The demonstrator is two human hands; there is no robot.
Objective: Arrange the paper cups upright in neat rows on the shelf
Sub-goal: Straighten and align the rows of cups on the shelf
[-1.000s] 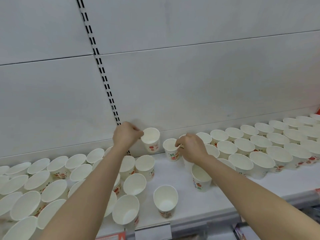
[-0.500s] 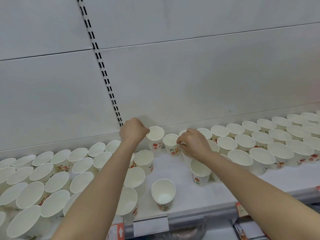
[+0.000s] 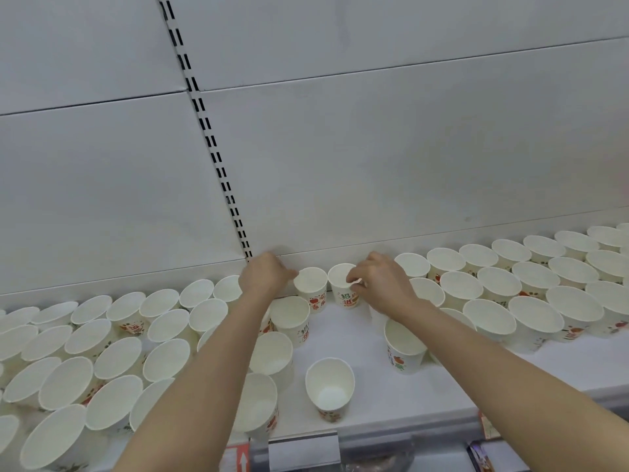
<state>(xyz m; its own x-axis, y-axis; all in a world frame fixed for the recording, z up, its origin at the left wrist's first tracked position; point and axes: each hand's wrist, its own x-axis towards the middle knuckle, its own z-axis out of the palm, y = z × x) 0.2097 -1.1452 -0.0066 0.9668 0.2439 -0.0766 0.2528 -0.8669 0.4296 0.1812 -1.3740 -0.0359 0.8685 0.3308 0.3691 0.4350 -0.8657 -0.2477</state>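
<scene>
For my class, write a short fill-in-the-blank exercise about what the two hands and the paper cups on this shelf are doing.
1. The right hand pinches the ____ of a back-row cup.
2. The left hand touches the cup standing to that cup's ____.
3. The lone front cup stands ____ on the shelf.

Missing words: rim; left; upright

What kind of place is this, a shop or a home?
Most likely a shop. The cups stand in rows on a white shelf with a slotted upright on the back panel, and a label holder runs along its front edge.
</scene>
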